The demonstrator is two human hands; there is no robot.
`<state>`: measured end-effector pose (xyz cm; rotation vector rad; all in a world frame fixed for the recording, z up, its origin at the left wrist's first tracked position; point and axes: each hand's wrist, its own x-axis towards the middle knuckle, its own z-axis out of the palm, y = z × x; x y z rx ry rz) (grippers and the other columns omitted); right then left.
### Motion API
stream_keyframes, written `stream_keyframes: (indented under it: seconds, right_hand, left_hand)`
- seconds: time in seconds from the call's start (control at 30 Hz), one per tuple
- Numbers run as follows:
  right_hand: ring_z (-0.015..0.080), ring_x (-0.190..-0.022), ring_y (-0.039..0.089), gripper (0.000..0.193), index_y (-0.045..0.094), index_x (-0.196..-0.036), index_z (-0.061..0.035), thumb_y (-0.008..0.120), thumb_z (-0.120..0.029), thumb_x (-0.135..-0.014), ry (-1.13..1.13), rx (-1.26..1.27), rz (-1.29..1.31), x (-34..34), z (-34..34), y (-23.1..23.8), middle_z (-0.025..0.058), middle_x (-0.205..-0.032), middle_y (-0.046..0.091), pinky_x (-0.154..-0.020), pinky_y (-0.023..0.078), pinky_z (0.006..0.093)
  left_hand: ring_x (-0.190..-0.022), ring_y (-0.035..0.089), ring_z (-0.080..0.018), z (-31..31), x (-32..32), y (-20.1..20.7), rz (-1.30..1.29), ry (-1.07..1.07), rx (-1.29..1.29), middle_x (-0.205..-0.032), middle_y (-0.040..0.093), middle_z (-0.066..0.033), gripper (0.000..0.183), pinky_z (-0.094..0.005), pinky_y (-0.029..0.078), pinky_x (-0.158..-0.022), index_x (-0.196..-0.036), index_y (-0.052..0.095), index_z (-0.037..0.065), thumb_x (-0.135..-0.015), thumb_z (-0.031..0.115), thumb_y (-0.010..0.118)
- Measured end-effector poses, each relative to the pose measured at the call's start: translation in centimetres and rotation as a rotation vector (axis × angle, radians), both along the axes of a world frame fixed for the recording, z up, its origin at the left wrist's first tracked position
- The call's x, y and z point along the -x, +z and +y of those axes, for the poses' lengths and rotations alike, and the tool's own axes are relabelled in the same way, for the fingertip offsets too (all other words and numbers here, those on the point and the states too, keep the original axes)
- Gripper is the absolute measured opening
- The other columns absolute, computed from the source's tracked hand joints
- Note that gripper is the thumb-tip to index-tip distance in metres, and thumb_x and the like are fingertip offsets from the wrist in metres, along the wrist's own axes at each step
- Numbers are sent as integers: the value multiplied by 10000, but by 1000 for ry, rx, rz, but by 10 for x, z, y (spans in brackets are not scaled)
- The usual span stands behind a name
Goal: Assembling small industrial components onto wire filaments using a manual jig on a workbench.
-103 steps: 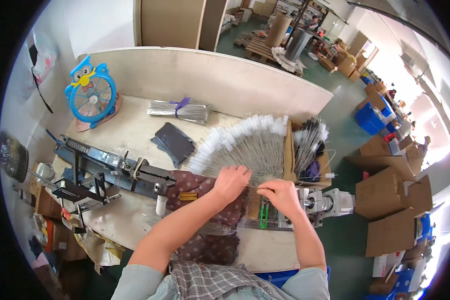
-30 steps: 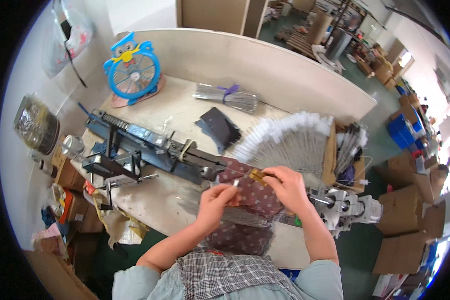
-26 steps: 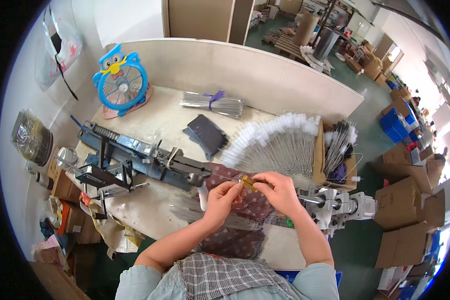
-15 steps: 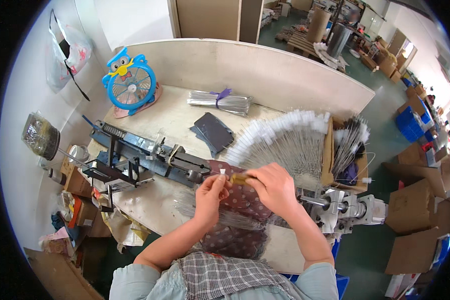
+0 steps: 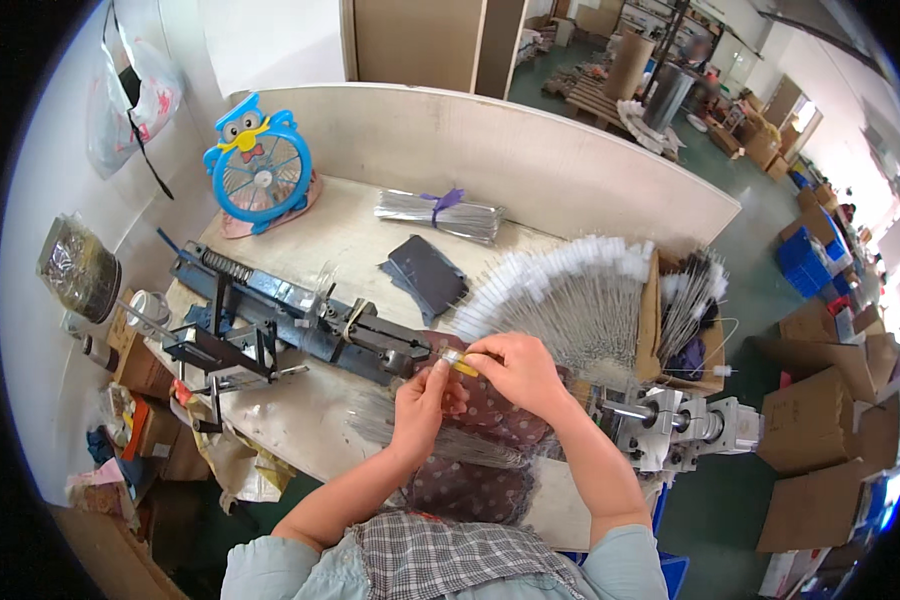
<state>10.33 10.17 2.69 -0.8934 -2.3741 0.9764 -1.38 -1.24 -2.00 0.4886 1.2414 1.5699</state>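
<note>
My left hand (image 5: 425, 402) is closed in a pinch on a small white-tipped piece (image 5: 450, 357), beside the end of the metal bench fixture (image 5: 355, 322). From the right, my right hand (image 5: 522, 372) grips a small yellow tool (image 5: 464, 367) whose kind I cannot make out. The tool's tip meets the white piece, and both hands are close together above a brown polka-dot cloth (image 5: 470, 485). Thin wires (image 5: 480, 445) lie across the cloth under my hands. A fan of white-tipped wire brushes (image 5: 560, 285) spreads over the table beyond my right hand.
A cardboard box (image 5: 648, 325) of dark and white brushes stands at the right, behind a metal machine head (image 5: 680, 425). Farther back are dark flat sheets (image 5: 425, 272), a tied wire bundle (image 5: 440, 213) and a blue fan (image 5: 262, 178). A black metal frame (image 5: 220, 350) stands left.
My right hand has moved left and slightly down, bringing the yellow tool against the white piece. My left hand has shifted slightly down. The view has tilted a little.
</note>
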Motion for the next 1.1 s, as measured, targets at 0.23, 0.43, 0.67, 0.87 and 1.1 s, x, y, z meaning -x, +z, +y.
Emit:
stream_keyframes:
  seconds: [0.23,0.43,0.67,0.87,1.1]
  right_hand:
    - [265,-886,573,250,672,-928,-77,671,-265,-763,-83,-322,-52,5,-23,4,73,-882,645,-748,468,388]
    - [206,-971,541,292,656,-970,-100,716,-221,-711,-206,-611,42,24,-38,-7,-3,-962,616,-763,450,372]
    - [212,-940,555,235,706,-921,-153,728,-174,-688,-159,-663,96,7,-34,-8,-11,-923,618,-758,449,357]
    - [218,-947,555,238,714,-923,-169,732,-181,-685,-102,-639,122,-7,-27,-12,-13,-948,627,-771,450,353]
    - [228,-960,557,240,707,-937,-158,726,-171,-698,-81,-604,118,-2,-31,-6,-1,-956,633,-790,454,367]
  left_hand:
    - [-902,581,-170,12,-4,7,-396,129,-32,-942,613,-57,398,-313,451,-820,-1051,553,61,-981,413,381]
    - [-923,588,-182,7,-8,7,-476,204,-116,-970,602,-55,298,-350,466,-824,-1026,535,59,-980,323,406]
    - [-821,621,-173,10,-15,5,-420,233,-114,-916,624,-62,125,-322,499,-753,-957,543,31,-918,146,516]
    - [-861,628,-168,11,-15,7,-403,236,-130,-949,623,-68,117,-303,504,-756,-986,547,24,-879,68,560]
    - [-881,623,-159,11,-16,4,-389,250,-124,-971,622,-63,124,-305,498,-766,-992,548,26,-875,67,551]
